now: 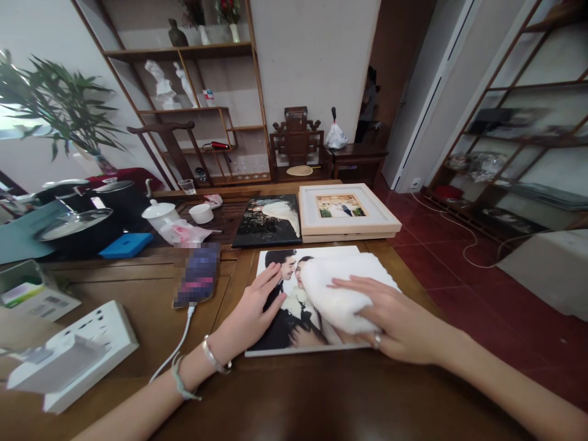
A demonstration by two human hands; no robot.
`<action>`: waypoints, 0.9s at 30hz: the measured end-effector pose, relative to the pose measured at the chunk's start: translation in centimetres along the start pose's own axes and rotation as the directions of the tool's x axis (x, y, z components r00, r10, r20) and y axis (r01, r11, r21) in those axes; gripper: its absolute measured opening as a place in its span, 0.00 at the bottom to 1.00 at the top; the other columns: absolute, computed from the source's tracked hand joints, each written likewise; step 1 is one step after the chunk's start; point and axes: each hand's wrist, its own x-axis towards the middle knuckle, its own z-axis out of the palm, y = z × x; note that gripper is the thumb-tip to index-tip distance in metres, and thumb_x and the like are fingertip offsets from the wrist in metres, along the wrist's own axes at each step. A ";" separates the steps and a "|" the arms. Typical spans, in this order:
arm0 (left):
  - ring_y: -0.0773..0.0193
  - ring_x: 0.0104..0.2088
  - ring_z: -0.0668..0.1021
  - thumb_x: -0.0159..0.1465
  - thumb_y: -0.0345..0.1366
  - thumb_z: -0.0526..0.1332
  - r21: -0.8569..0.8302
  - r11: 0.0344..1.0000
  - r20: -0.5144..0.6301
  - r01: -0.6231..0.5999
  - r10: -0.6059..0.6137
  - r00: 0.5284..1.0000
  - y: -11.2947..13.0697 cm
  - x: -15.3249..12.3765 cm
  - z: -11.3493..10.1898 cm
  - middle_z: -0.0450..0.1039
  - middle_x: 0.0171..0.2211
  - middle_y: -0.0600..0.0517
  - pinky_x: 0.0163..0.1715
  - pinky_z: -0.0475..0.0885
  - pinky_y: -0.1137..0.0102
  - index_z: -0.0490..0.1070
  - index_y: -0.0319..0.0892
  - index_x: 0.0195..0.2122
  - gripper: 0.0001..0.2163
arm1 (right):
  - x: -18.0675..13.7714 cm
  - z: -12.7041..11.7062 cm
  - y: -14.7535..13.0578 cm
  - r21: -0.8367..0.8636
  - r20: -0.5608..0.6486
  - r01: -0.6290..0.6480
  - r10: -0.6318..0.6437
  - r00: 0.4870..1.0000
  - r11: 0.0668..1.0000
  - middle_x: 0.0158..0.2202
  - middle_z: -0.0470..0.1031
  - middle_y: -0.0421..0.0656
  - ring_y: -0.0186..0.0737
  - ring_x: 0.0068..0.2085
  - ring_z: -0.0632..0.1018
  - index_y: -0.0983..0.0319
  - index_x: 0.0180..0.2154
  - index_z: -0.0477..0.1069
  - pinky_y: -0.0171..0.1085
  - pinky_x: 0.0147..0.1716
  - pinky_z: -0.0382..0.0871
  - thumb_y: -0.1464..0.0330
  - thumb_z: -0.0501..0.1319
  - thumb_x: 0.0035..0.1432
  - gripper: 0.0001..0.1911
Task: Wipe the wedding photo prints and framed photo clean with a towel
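A large photo print (301, 306) of a couple lies flat on the wooden table in front of me. My left hand (257, 309) rests on its left part, fingers stretched out and thumb apart. On the right part, a folded white cloth (340, 294) covers much of the picture. My right hand (390, 318) grips this cloth from its right side, fingers over the top, pressing it against the print. Whatever of the picture lies beneath the cloth is hidden.
Behind the print lie a dark photo panel (271, 220) and a pale wooden picture frame (349, 211). To the left are a charging phone (196, 275), a white power strip (78, 355), a blue box (126, 245), a lidded pan (76, 226) and a white teapot (160, 211).
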 end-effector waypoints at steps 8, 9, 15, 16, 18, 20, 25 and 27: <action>0.56 0.63 0.58 0.67 0.38 0.51 0.000 1.000 0.006 0.008 -0.008 1.000 -0.2 0.0 0.2 0.55 0.63 0.45 0.60 0.57 0.56 0.59 0.40 0.60 0.21 | 4.0 1.5 3.1 -0.126 -0.121 -0.076 0.061 0.991 0.989 0.58 0.63 0.56 0.55 0.60 0.61 0.64 0.40 0.76 0.56 0.58 0.54 0.63 0.61 0.56 0.14; 0.57 0.63 0.58 0.67 0.38 0.51 -0.002 1.000 -0.006 0.000 0.000 1.000 -0.2 0.0 0.2 0.56 0.63 0.44 0.60 0.57 0.57 0.59 0.39 0.60 0.21 | 4.0 1.6 2.8 -0.132 -0.093 -0.068 0.056 0.994 0.989 0.59 0.62 0.55 0.55 0.61 0.60 0.64 0.40 0.76 0.56 0.59 0.52 0.65 0.62 0.55 0.13; 0.59 0.63 0.60 0.67 0.37 0.51 -0.022 0.999 -0.038 -0.026 0.025 0.999 -0.3 0.0 0.3 0.57 0.63 0.44 0.61 0.56 0.61 0.59 0.38 0.60 0.20 | 0.9 1.5 -3.3 -0.088 0.114 0.058 -0.048 0.992 0.994 0.61 0.58 0.55 0.59 0.62 0.56 0.67 0.39 0.77 0.57 0.60 0.49 0.72 0.59 0.50 0.14; 0.59 0.63 0.59 0.67 0.37 0.50 -0.027 0.999 -0.036 -0.026 0.025 0.999 -0.3 0.0 0.3 0.57 0.63 0.44 0.61 0.56 0.61 0.59 0.38 0.60 0.20 | 0.2 1.5 -4.4 -0.076 0.120 0.083 -0.074 0.990 0.994 0.60 0.59 0.54 0.58 0.62 0.58 0.67 0.42 0.76 0.56 0.60 0.52 0.72 0.58 0.52 0.16; 0.59 0.63 0.59 0.67 0.37 0.50 -0.030 0.999 -0.035 -0.022 0.021 0.999 -0.4 0.0 0.3 0.57 0.63 0.44 0.61 0.56 0.61 0.59 0.38 0.60 0.20 | -0.9 1.5 -6.1 -0.054 0.105 0.122 -0.116 0.988 0.991 0.58 0.64 0.52 0.53 0.59 0.63 0.68 0.49 0.72 0.49 0.58 0.59 0.72 0.57 0.54 0.20; 0.58 0.63 0.59 0.67 0.38 0.50 -0.030 0.999 -0.039 -0.020 0.019 0.999 -0.4 -0.1 0.3 0.57 0.62 0.43 0.61 0.56 0.60 0.59 0.37 0.60 0.20 | -1.4 1.3 -6.9 -0.019 0.076 0.126 -0.124 0.989 0.992 0.55 0.68 0.50 0.47 0.57 0.68 0.68 0.54 0.68 0.42 0.56 0.63 0.73 0.56 0.55 0.23; 0.57 0.62 0.60 0.67 0.37 0.50 -0.045 0.998 -0.052 -0.041 0.039 0.998 -0.5 0.0 0.4 0.58 0.62 0.44 0.61 0.57 0.58 0.60 0.40 0.59 0.19 | 0.0 0.2 -4.8 0.123 0.118 0.031 -0.045 0.992 0.992 0.59 0.63 0.48 0.49 0.60 0.63 0.62 0.51 0.71 0.49 0.60 0.54 0.71 0.60 0.51 0.23; 0.57 0.63 0.60 0.67 0.36 0.49 -0.051 0.998 -0.053 -0.048 0.046 0.998 -0.6 0.0 0.5 0.59 0.62 0.43 0.61 0.56 0.57 0.60 0.39 0.58 0.19 | 1.5 0.1 -2.8 0.108 0.068 -0.021 0.014 0.998 0.994 0.59 0.63 0.51 0.51 0.60 0.63 0.62 0.47 0.73 0.51 0.59 0.55 0.72 0.61 0.50 0.20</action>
